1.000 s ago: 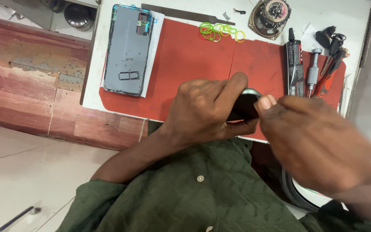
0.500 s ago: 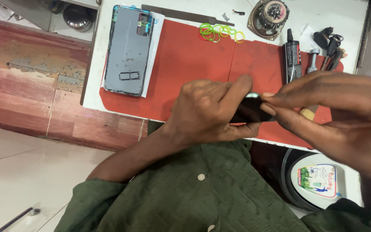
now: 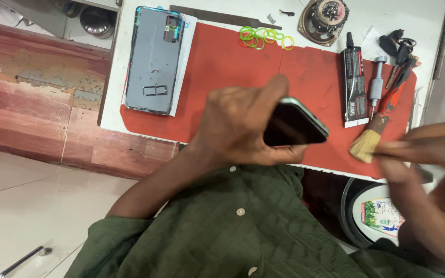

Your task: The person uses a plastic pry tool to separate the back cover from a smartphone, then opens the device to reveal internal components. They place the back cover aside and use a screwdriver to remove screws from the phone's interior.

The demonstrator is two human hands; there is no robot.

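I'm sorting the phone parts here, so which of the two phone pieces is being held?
The dark phone, gripped in the left hand; the grey back panel lies untouched on the mat's far left.

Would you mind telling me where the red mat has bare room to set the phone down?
The widest bare stretch of the red mat lies between the grey back cover and the black glue tube, below the green rubber bands. The right end is crowded: tube, screwdriver, pliers and brush.

Single head-worn camera, looking steeply down, close over red mat (image 3: 222, 77), right edge perhaps motion-blurred
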